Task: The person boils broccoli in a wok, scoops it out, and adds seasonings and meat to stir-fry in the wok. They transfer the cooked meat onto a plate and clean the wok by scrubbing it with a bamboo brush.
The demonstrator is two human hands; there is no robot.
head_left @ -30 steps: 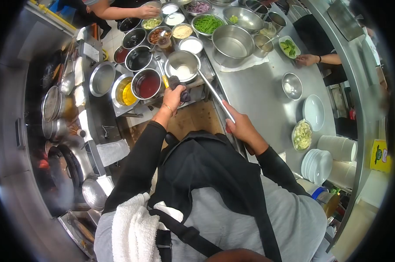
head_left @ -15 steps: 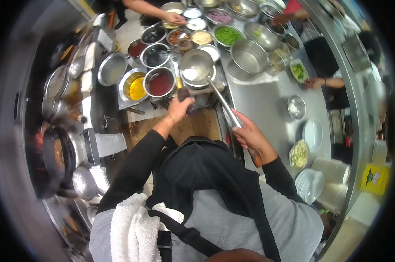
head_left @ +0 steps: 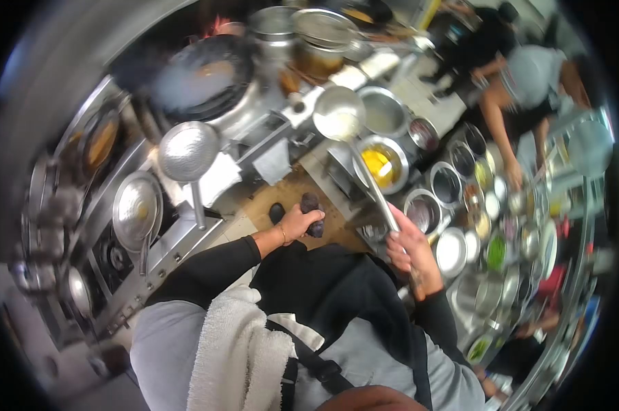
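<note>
My right hand (head_left: 413,250) is closed round the long metal handle of a large ladle (head_left: 339,113). The ladle's round bowl has something pale in it and is held out ahead, over the counter edge beside a steel bowl (head_left: 385,109). Below its handle stands a pot of yellow liquid (head_left: 378,163), oil by its look. My left hand (head_left: 300,223) is closed on a dark, lumpy bundle (head_left: 312,214), held low over the floor in front of my apron. Whether the bundle is cloth I cannot tell.
A smoking black wok (head_left: 203,79) sits on the range at the upper left, flames behind it. Hammered pans (head_left: 188,152) with handles stick out over the range edge. Several containers of ingredients, including green pieces (head_left: 496,252), line the right. Another person (head_left: 532,82) leans over them.
My view has swung left from the ingredient counter towards the range. The ladle has moved away from the bowls, past the yellow liquid. Both hands keep their grip.
</note>
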